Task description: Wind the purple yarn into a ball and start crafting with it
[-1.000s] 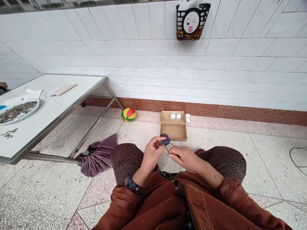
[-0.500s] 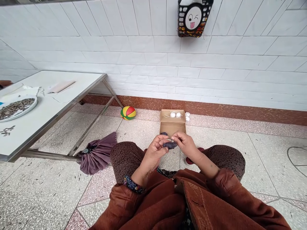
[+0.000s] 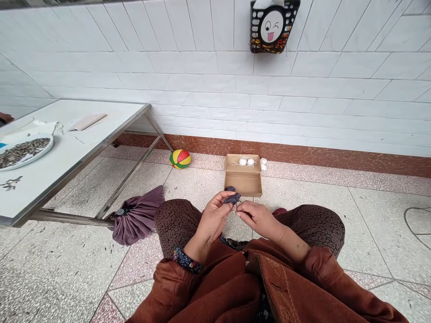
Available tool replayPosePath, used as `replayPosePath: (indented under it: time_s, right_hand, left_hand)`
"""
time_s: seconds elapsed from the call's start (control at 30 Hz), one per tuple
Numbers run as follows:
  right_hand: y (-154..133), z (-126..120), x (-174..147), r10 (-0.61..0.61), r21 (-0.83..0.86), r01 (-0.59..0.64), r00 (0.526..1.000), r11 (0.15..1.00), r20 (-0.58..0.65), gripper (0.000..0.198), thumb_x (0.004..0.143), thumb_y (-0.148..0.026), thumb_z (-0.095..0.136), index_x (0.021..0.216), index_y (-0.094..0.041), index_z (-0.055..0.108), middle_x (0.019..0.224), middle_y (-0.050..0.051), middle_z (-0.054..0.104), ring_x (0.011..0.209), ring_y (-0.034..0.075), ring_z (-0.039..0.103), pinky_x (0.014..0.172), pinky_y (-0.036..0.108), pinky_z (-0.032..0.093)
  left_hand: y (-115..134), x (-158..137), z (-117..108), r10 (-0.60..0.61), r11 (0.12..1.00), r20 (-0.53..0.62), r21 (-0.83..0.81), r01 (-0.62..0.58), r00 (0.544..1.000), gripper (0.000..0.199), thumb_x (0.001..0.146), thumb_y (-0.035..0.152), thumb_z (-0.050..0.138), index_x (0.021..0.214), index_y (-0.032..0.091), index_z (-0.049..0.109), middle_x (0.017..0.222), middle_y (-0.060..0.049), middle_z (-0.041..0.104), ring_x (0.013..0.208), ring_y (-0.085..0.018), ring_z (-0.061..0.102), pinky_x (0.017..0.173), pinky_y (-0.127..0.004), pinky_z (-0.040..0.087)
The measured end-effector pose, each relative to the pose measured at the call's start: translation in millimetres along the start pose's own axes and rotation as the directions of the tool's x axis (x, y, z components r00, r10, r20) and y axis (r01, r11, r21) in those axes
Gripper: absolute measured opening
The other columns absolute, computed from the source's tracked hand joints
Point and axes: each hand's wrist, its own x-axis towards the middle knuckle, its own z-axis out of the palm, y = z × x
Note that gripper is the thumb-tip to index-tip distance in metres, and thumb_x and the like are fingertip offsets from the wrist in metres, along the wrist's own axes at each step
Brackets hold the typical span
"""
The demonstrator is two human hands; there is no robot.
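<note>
Between my knees, my left hand grips a small dark purple-grey bundle of wound yarn with thumb and fingers. Just to its right, my right hand pinches a dark strand of the yarn below the bundle. Beyond my hands an open cardboard box lies on the floor. A dark ball of yarn is in its near left corner, and two white balls of yarn rest on the raised lid side.
A white-topped table at the left holds a plate of seeds. By its legs are a colourful ball and a purple cloth. A black basket hangs on the tiled wall; a cable lies at right.
My right hand has moved from above the yarn bundle down to below its right end. The bundle has shifted slightly up and left and turned in my left hand.
</note>
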Motion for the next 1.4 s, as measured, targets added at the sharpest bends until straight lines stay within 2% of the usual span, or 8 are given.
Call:
replayPosePath:
  time_s: [0.13,0.27,0.47,0.63,0.8,0.97,1.2,1.4]
  right_hand:
    - [-17.6,-19.6,7.8,-0.131,0.005,0.131,0.991,0.991,0.018,0.021,0.104,-0.032,0.048,0.093,-0.021,0.063,0.085,0.005,0.069,0.078,0.017,0.064,0.073,0.029,0.05]
    - [-20.2,-32.3,20.5,-0.064,0.049,0.069,0.994,0.996,-0.094,0.02,0.103,-0.032,0.049,0.095,-0.022,0.065,0.086,0.005,0.069,0.081,0.018,0.064,0.076,0.03,0.05]
    - [-6.1,-19.5,24.7,0.102,0.045,-0.092,0.944,0.995,-0.314,0.018,0.101,-0.028,0.049,0.089,-0.021,0.06,0.085,0.005,0.066,0.081,0.019,0.062,0.073,0.03,0.048]
    - [-2.4,-10.0,18.7,0.166,0.031,-0.167,0.908,0.985,-0.384,0.016,0.099,-0.028,0.05,0.087,-0.021,0.058,0.083,0.004,0.065,0.077,0.018,0.061,0.071,0.03,0.047]
    - [0.7,-13.8,18.6,0.188,0.151,-0.146,0.928,0.978,-0.321,0.017,0.098,-0.031,0.052,0.087,-0.022,0.06,0.076,0.001,0.063,0.069,0.016,0.059,0.066,0.027,0.046]
    - [9.8,-9.3,18.0,0.254,0.283,-0.169,0.919,0.944,-0.3,0.021,0.098,-0.035,0.051,0.084,-0.022,0.059,0.072,0.0,0.061,0.064,0.015,0.055,0.062,0.025,0.044]
    - [12.9,19.2,3.6,0.208,0.129,-0.184,0.956,0.974,-0.206,0.015,0.097,-0.023,0.046,0.096,-0.02,0.06,0.082,0.005,0.068,0.075,0.02,0.063,0.07,0.03,0.05]
    - [2.0,11.4,1.9,0.077,0.019,-0.076,0.993,0.997,-0.092,0.021,0.101,-0.021,0.042,0.111,-0.02,0.061,0.108,0.014,0.071,0.098,0.028,0.068,0.086,0.039,0.053]
  left_hand:
    - [2.0,-0.5,0.8,0.123,0.957,0.0,0.266,-0.119,0.992,0.026,0.068,0.014,0.072,0.093,0.018,0.07,0.093,-0.002,0.07,0.087,-0.014,0.062,0.087,-0.029,0.046]
    - [5.0,-4.0,1.8,0.129,0.892,0.12,0.42,-0.168,0.984,0.024,0.07,0.013,0.069,0.093,0.018,0.07,0.091,-0.002,0.07,0.086,-0.015,0.062,0.085,-0.03,0.048]
    - [-2.7,-6.6,5.0,0.069,0.961,0.095,0.263,-0.092,0.993,0.024,0.072,0.021,0.076,0.094,0.018,0.065,0.087,-0.001,0.068,0.076,-0.013,0.064,0.073,-0.027,0.051]
    - [-13.7,-3.2,10.5,0.011,0.996,0.025,0.084,-0.013,1.0,0.037,0.072,0.034,0.083,0.1,0.018,0.065,0.091,-0.002,0.069,0.077,-0.015,0.068,0.074,-0.031,0.055]
    - [-13.3,-2.0,10.0,0.032,0.998,-0.006,0.051,-0.032,0.999,0.036,0.067,0.03,0.087,0.096,0.017,0.071,0.081,0.0,0.068,0.072,-0.011,0.062,0.074,-0.028,0.054]
    - [-4.9,-6.6,9.1,-0.097,0.994,0.116,-0.033,0.102,0.989,0.033,0.07,0.029,0.086,0.098,0.018,0.073,0.09,-0.003,0.071,0.073,-0.011,0.064,0.074,-0.028,0.053]
    - [-3.8,-4.9,7.8,-0.088,0.989,0.017,-0.115,0.089,0.996,0.035,0.066,0.026,0.089,0.096,0.018,0.074,0.089,-0.001,0.071,0.071,-0.009,0.065,0.075,-0.026,0.054]
    - [-0.9,-2.5,8.1,-0.043,0.987,-0.043,-0.154,0.036,0.998,0.032,0.064,0.026,0.09,0.092,0.018,0.076,0.091,0.0,0.074,0.075,-0.008,0.063,0.075,-0.02,0.052]
